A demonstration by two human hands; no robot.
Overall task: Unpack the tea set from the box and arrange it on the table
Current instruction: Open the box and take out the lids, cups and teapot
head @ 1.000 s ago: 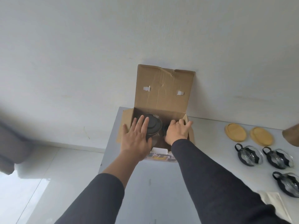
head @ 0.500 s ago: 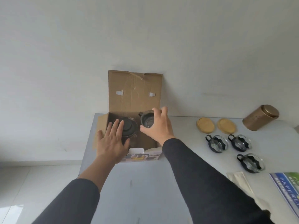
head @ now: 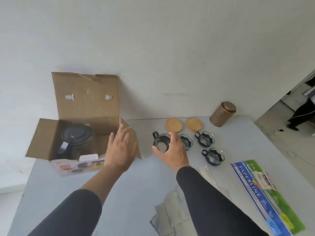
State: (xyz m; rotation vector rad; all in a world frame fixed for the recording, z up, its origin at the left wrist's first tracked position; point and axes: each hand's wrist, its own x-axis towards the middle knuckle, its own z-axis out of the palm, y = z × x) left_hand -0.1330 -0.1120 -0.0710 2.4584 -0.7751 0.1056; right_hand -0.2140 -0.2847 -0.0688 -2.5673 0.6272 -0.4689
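An open cardboard box stands at the table's far left. A dark glass teapot with a black lid and handle sits inside it. My right hand grips a glass cup with a black handle from above, just right of the box. My left hand hovers with straight fingers over the box's right flap, holding nothing. Three more cups lie on the table: one partly behind my right hand, one farther right, one nearer me. Two round wooden coasters lie behind them.
A gold tin canister stands by the wall at the back right. Printed paper packs lie at the right front. Folded wrapping paper lies near the front edge by my right arm. The grey table ends at the left, past the box.
My right hand lifted a cup out of the box and carried it right toward the other cups. My left hand came off the box's front edge. The view swung right.
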